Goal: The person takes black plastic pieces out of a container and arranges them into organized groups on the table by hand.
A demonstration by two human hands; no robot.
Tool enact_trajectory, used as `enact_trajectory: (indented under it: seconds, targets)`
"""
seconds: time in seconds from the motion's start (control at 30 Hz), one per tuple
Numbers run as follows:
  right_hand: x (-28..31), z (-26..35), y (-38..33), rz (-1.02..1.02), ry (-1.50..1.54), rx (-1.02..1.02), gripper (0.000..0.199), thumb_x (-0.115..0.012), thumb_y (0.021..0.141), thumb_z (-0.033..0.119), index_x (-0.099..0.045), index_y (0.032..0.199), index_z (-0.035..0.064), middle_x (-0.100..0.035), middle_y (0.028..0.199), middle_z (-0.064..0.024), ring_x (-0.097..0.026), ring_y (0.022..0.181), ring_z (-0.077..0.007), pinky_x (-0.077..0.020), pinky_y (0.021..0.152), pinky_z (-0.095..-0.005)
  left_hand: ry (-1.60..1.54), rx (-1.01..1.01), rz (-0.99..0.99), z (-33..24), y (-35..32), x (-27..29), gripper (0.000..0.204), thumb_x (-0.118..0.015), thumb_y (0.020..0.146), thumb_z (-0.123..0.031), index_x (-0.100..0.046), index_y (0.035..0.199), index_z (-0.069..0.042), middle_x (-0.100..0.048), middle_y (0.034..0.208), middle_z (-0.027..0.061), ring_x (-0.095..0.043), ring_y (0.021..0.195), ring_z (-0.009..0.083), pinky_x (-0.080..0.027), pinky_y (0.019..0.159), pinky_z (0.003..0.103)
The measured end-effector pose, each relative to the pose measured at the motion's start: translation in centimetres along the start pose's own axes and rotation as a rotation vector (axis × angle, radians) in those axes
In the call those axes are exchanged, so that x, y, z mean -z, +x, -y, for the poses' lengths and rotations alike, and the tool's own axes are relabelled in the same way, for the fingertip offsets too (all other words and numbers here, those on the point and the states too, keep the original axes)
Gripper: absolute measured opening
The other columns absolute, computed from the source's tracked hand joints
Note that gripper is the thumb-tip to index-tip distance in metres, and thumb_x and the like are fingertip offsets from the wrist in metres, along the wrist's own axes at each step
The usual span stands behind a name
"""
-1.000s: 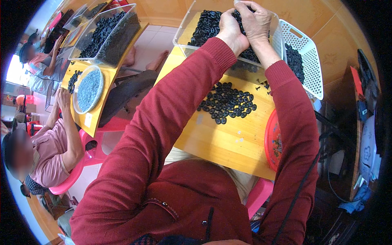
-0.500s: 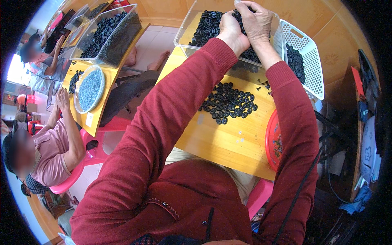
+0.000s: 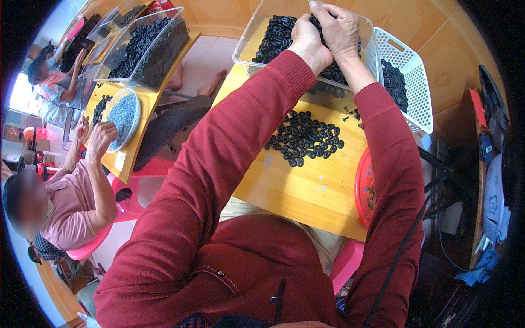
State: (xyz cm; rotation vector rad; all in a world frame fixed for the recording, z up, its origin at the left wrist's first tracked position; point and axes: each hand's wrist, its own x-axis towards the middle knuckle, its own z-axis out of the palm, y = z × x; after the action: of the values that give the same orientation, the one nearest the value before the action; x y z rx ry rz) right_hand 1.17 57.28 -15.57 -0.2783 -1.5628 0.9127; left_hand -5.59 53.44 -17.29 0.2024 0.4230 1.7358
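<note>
Over a clear plastic bin [image 3: 249,64] full of black oval plastic pieces [image 3: 278,37], both my hands are brought together. My left hand [image 3: 309,44] is cupped, its fingers mostly hidden. Against it, my right hand [image 3: 340,34] has its fingers bent over and its thumb side towards the far edge. Black shows between the hands, but I cannot tell whether pieces are held or lie in the bin behind. Nearer me, a loose pile of black two-holed oval pieces [image 3: 307,138] is spread on the yellow wooden table [image 3: 284,188].
A white perforated basket [image 3: 421,82] with more black pieces adjoins the bin on the right. Small dark screws [image 3: 345,118] lie by the pile. A red round tray [image 3: 363,188] is partly under my right sleeve. At left, a co-worker [image 3: 76,191] sits by a bowl of bluish bits [image 3: 123,117].
My hands stay together over the bin, shifted very slightly left. The co-worker's hands have parted, one moving to the edge of the bluish bowl.
</note>
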Motion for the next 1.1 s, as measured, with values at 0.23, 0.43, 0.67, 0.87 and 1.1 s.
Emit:
enact_trajectory:
  seconds: [0.23, 0.43, 0.67, 0.87, 1.1]
  targets:
    - [-0.4, 3.0, -0.4, 0.087, -0.364, -0.129, 0.03, -0.079, 0.086, 0.032, -0.08, 0.087, 0.0018, -0.078, 0.081, -0.0122, -0.074, 0.076, -0.016, -0.0556, 0.072, -0.0311, 0.108, -0.007, 0.074, -1.3, -0.7, -0.9, 0.041, -0.04, 0.108, -0.037, -0.06, 0.121, -0.003, -0.067, 0.121, 0.0158, -0.066, 0.113, 0.0309, -0.053, 0.102, 0.049]
    - [-1.1, 4.3, -0.8, 0.056, -0.332, -0.089, 0.028, -0.079, 0.085, 0.029, -0.079, 0.086, 0.0016, -0.078, 0.081, -0.0128, -0.074, 0.076, -0.0166, -0.0556, 0.072, -0.0311, 0.057, 0.03, 0.175, -2.1, -2.8, -2.9, 0.035, -0.044, 0.108, -0.037, -0.063, 0.109, -0.007, -0.068, 0.106, 0.0109, -0.066, 0.1, 0.0261, -0.055, 0.091, 0.043]
    - [-4.3, 10.9, -2.7, -0.07, -0.323, 0.109, 0.023, -0.078, 0.087, 0.024, -0.077, 0.085, 0.0018, -0.076, 0.08, -0.0133, -0.073, 0.073, -0.0212, -0.0555, 0.072, -0.0321, 0.065, 0.037, 0.208, -3.4, -8.7, -2.6, 0.033, -0.046, 0.109, -0.038, -0.064, 0.103, -0.011, -0.068, 0.099, 0.0071, -0.066, 0.093, 0.0223, -0.056, 0.085, 0.038]
    - [-8.6, 14.0, -9.8, -0.103, -0.37, 0.28, 0.013, -0.078, 0.084, 0.017, -0.077, 0.088, 0.0052, -0.076, 0.085, -0.0078, -0.072, 0.081, -0.0225, -0.0548, 0.077, -0.0323, 0.309, -0.089, 0.094, -6.5, -20.3, -0.4, 0.038, -0.042, 0.11, -0.043, -0.059, 0.121, -0.011, -0.064, 0.121, 0.0068, -0.063, 0.115, 0.0222, -0.052, 0.101, 0.04]
    - [-15.1, 10.8, -21.5, -0.147, -0.149, -0.041, 0.016, -0.074, 0.086, 0.019, -0.074, 0.083, 0.0035, -0.075, 0.088, -0.0128, -0.072, 0.084, -0.0301, -0.056, 0.08, -0.0391, 0.277, -0.11, -0.29, -6.8, -25.6, 11.4, 0.039, -0.04, 0.109, -0.04, -0.06, 0.116, -0.007, -0.067, 0.113, 0.0095, -0.066, 0.108, 0.0259, -0.053, 0.098, 0.042]
